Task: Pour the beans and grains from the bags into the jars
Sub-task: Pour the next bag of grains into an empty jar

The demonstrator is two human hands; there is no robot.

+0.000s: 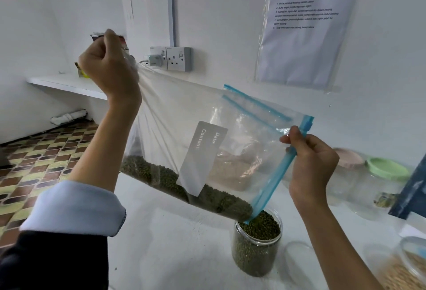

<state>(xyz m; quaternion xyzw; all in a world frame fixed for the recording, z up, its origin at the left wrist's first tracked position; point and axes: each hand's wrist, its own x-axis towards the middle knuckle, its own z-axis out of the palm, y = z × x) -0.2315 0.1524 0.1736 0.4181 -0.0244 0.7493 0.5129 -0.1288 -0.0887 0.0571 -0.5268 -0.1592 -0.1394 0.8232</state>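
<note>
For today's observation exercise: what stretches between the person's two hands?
In the head view, the clear zip bag of green beans spans from left hand to right hand.

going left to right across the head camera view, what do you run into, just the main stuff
left hand gripping the bag's bottom corner → wall socket → bag label → jar of green beans → right hand pinching the blue zip edge → green lid

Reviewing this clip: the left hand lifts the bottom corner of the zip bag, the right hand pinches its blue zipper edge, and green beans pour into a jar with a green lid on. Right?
Not quite. In the head view the jar under the zip bag is open, with no lid on. The left hand lifts the bottom corner, the right hand pinches the blue zipper edge, and green beans pour in.
</note>
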